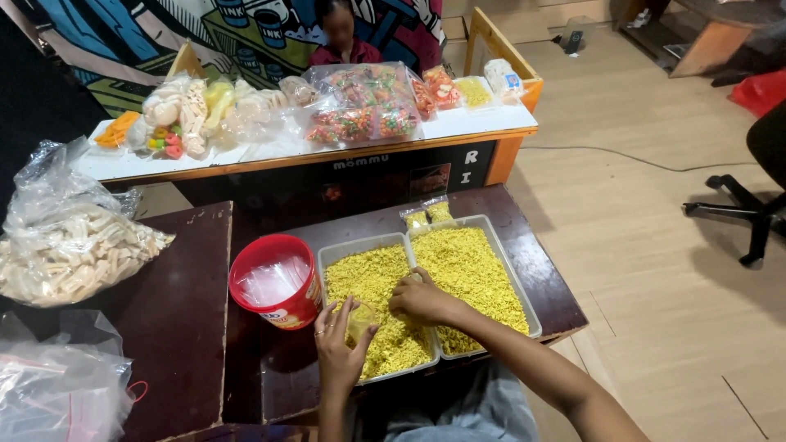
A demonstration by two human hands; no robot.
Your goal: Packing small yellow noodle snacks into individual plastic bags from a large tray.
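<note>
A pale wooden floor point(655, 245) runs off to the right, and a dark brown counter point(524, 245) stands at its edge, carrying two clear trays side by side. Both are heaped with yellow crumbly snack. The left hand point(340, 348) has its grip closed round a small clear bag point(360, 319), held upright with its mouth up just over the near end of the left tray point(327, 255) — probably so spills fall back in. The right hand point(422, 301) rests on the heap where the two trays meet, fingers curled into the snack; whether that grip holds any cannot be told. The right tray point(509, 250) sits close to the counter's right edge, with little bare wood beyond it.

Just left of the trays stands a red tub point(274, 282) stuffed with clear bags — within easy reach. Two small filled packets point(427, 214) lie behind the trays. Farther left, a big bag of pale crackers point(70, 250) takes up that side, so free room is mostly the dark strip before the tub.
</note>
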